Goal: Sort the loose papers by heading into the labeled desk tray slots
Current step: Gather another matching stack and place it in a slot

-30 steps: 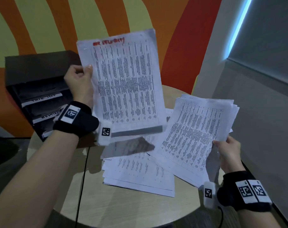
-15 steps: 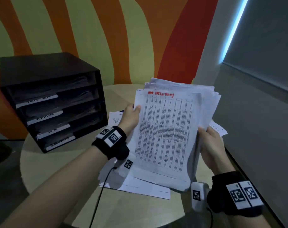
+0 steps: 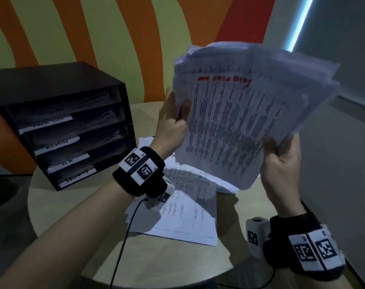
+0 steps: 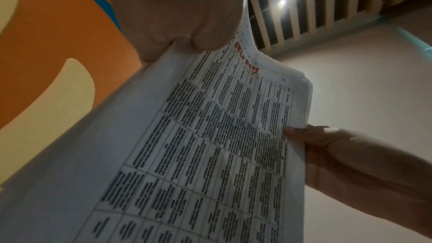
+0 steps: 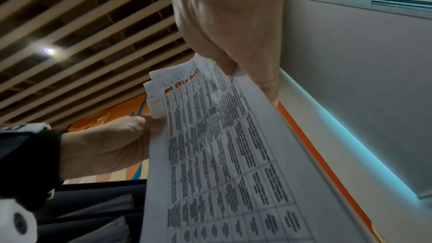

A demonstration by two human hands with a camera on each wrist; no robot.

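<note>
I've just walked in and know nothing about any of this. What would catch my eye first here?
Probably the thick stack of printed papers held up above the round table, its front sheet headed in red handwriting, with the left hand pinching its left edge and the right hand gripping its lower right corner. Behind it, the wall swirls with bold orange and yellow-green stripes. On the table's left stands a black desk tray with four labeled slots, papers already inside.

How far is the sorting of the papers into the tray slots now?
Partly done: the desk tray slots already hold papers. In hand: left hand and right hand grip a stack with a red heading. Left: that stack and the loose sheets on the table.
</note>
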